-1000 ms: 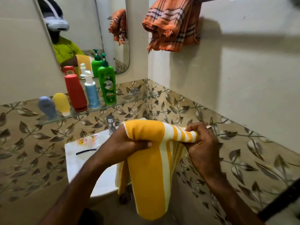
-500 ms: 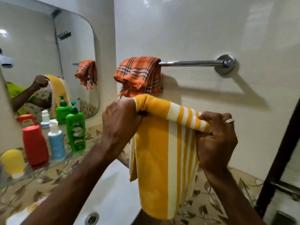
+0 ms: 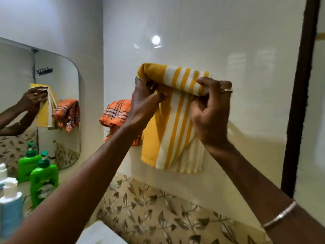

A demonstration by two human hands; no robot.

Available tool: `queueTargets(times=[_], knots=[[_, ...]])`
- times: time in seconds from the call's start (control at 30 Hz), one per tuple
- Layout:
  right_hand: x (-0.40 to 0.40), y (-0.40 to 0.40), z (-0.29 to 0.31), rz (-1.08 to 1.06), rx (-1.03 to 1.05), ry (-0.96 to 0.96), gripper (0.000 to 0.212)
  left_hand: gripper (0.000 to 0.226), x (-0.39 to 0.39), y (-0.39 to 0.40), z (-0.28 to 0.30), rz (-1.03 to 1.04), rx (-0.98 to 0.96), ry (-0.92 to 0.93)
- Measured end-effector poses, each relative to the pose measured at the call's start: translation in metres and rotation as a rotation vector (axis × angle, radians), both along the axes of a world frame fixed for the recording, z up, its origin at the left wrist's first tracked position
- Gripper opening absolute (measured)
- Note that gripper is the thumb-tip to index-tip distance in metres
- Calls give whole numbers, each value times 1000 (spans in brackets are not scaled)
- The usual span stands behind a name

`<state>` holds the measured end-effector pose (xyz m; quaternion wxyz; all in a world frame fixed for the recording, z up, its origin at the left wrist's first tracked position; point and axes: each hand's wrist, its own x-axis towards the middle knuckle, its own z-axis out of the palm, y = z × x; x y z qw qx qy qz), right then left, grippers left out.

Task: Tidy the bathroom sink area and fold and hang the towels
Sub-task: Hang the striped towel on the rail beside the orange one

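A folded yellow towel with white stripes (image 3: 173, 131) hangs in front of the white wall, held up high by both hands. My left hand (image 3: 145, 101) pinches its top left corner. My right hand (image 3: 211, 106) grips the top right edge, with a ring on one finger. An orange checked towel (image 3: 114, 113) is bunched on the wall just left of the yellow one, partly behind my left wrist. The towel rail is hidden behind the towels and my hands.
A mirror (image 3: 35, 103) on the left wall reflects my hand and both towels. A green pump bottle (image 3: 44, 182) and a blue bottle with a white cap (image 3: 10, 208) stand at lower left. A dark door frame (image 3: 299, 95) runs down the right. The white sink edge (image 3: 100, 233) shows at the bottom.
Both hands have lifted the yellow towel from over the sink up to the height of the rail, beside the orange towel. The rail, seen half a second ago, is now covered.
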<state>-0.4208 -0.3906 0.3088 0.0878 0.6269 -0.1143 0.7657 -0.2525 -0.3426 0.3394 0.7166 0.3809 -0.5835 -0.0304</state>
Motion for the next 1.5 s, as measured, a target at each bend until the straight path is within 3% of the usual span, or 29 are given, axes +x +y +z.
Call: queueTargets(times=[0.1,0.2,0.27,0.37,0.53,0.6,0.67,0.73,0.83,0.9,1.0,1.1,1.2,1.3,1.37,1.43,1.5], knots=[[9,-16,13,-135,97,258,70,84,6,-40,14,-57,145,-31],[11,-36,25,-358,217,501,89,104,8,-65,8,-3,364,-180],[9,-44,36,-430,256,613,82,85,11,-71,4,98,382,-325],[10,-51,54,-396,404,770,66,52,13,-73,6,207,337,-395],[14,-52,69,-333,603,998,48,51,15,-76,18,375,551,-567],[17,-55,76,-333,694,1055,45,43,8,-78,20,569,443,-613],[20,-59,82,-299,768,1125,40,28,1,-80,13,724,180,-601],[21,-60,85,-186,862,1151,44,18,-4,-83,4,660,42,-543],[18,-60,86,-2,1022,1105,45,27,3,-92,-9,523,58,-557],[19,-63,83,-15,985,1060,48,32,7,-91,-15,504,49,-607],[21,-70,62,-280,627,875,43,39,9,-87,-22,496,23,-654],[14,-55,15,-491,169,368,37,47,7,-83,-29,535,39,-689],[12,-46,-34,-235,126,-67,53,64,8,-83,-36,617,83,-748],[16,-48,-64,300,457,-262,59,89,10,-80,-37,634,141,-814],[18,-56,-72,682,657,-227,58,104,14,-79,-35,630,189,-843],[12,-65,-76,721,648,-85,69,114,16,-78,-35,625,230,-868],[6,-74,-76,702,643,95,93,118,17,-78,-36,630,260,-873]])
